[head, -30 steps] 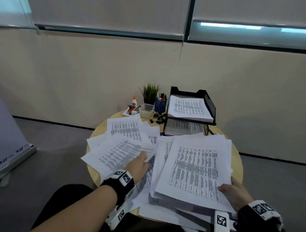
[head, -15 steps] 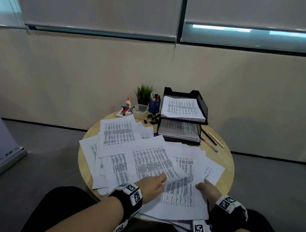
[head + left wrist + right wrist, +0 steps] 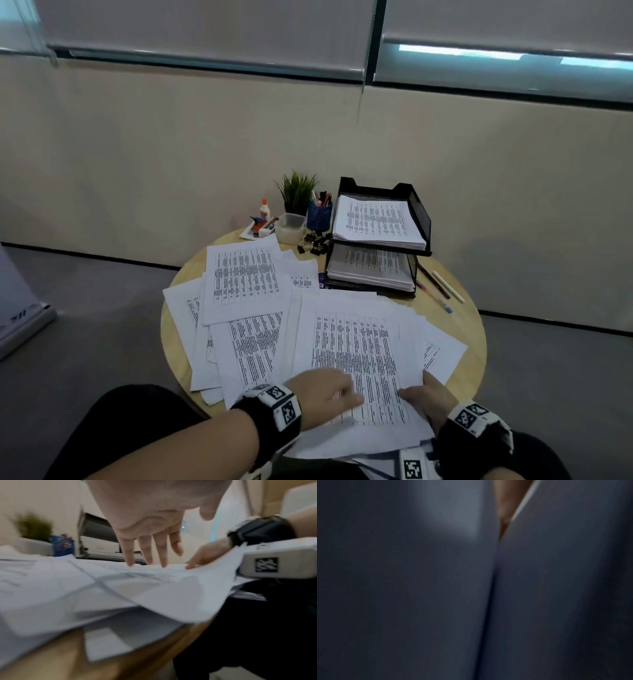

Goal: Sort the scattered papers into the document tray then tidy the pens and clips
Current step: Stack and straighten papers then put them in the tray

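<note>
While spread across the round table (image 3: 474,346), printed papers (image 3: 356,346) lie under both hands: left hand (image 3: 325,394) flat on top, fingers (image 3: 145,547) straight; right hand (image 3: 428,397) at the stack's near right edge, grip unclear. Beyond, document tray (image 3: 419,212) holding sheets. Print too small to read.

Right wrist view dark, blurred; right hand (image 3: 430,397) fingers hidden under papers (image 3: 356,356).

The papers (image 3: 356,346) are thin matt white sheets with black print. The round surface (image 3: 474,346) is pale smooth wood. The tray (image 3: 419,214) is black mesh, the box (image 3: 290,228) translucent plastic, the floor (image 3: 85,325) matt grey.
</note>
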The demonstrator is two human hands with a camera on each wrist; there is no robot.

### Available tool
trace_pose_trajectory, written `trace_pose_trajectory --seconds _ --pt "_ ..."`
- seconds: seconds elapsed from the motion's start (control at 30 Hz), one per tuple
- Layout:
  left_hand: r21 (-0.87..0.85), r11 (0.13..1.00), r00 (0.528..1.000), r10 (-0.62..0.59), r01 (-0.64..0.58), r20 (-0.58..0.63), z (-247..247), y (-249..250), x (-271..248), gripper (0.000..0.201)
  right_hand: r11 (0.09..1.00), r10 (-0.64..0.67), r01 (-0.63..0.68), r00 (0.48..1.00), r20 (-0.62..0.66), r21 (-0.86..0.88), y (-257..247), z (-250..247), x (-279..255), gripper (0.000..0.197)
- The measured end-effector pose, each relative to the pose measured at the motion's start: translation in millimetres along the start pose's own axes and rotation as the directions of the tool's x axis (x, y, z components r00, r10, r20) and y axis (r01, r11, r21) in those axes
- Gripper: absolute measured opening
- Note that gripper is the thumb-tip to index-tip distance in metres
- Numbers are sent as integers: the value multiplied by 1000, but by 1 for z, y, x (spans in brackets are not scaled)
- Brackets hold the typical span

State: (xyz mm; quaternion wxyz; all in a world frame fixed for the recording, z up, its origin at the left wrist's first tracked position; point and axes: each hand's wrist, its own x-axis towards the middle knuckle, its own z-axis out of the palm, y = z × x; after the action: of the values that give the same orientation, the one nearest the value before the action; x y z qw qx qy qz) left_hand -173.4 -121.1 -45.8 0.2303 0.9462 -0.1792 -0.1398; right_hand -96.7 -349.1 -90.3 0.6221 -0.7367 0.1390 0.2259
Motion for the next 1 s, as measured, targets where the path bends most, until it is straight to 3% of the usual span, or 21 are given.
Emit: trace_pose_trajectory --seconds 0.07,0.13,0.2,0.23,0.27,0.37,0.5,0.57,0.67,0.73,0.8,0.9,0.93,1.0 --pt "-72 980 962 -198 187 -188 -2 -16 7 40 999 -40 40 999 -21 8 1 -1 2 42" --pt "-248 879 834 -469 408 -290 -8 -35 13 50 997 -72 72 997 -4 41 0 -1 3 41" --pt "-382 734 711 -664 562 -232 -13 -55 16 61 987 -92 85 995 44 138 -2 0 0 40" --pt "-396 693 688 -702 603 -182 -15 -64 18 60 982 -98 90 994 45 165 -1 -2 3 39" --pt "-396 679 692 -709 618 -137 -17 -69 18 54 984 -89 80 995 48 160 -2 -2 2 37" --pt "-456 697 764 -643 553 -57 -18 -77 20 32 995 -63 57 995 74 80 -8 6 -5 26" --pt "-407 781 855 -518 473 1 -15 -67 24 36 998 -41 50 980 194 -42 -17 10 -15 21" --pt "-372 809 875 -485 455 17 -14 -68 26 27 997 -43 56 979 201 -55 -17 7 -17 35" --pt "-376 797 861 -509 473 5 -15 -68 25 15 996 -54 40 983 176 82 -13 3 -13 59" --pt "-441 742 819 -573 505 -26 -18 -70 24 27 985 -95 68 981 171 157 -12 1 -11 67" --pt "-600 629 777 -630 494 -21 -19 -76 25 54 974 -161 118 963 217 195 -14 -1 -14 58" --pt "-800 471 787 -617 372 3 -24 -87 24 101 953 -238 166 929 284 254 -22 -2 -22 43" --pt "-844 426 799 -601 325 4 -28 -89 23 101 944 -264 182 916 302 275 -25 -1 -26 43" --pt "-906 342 823 -569 250 12 -41 -77 13 75 935 -295 205 903 314 290 -29 2 -30 46"
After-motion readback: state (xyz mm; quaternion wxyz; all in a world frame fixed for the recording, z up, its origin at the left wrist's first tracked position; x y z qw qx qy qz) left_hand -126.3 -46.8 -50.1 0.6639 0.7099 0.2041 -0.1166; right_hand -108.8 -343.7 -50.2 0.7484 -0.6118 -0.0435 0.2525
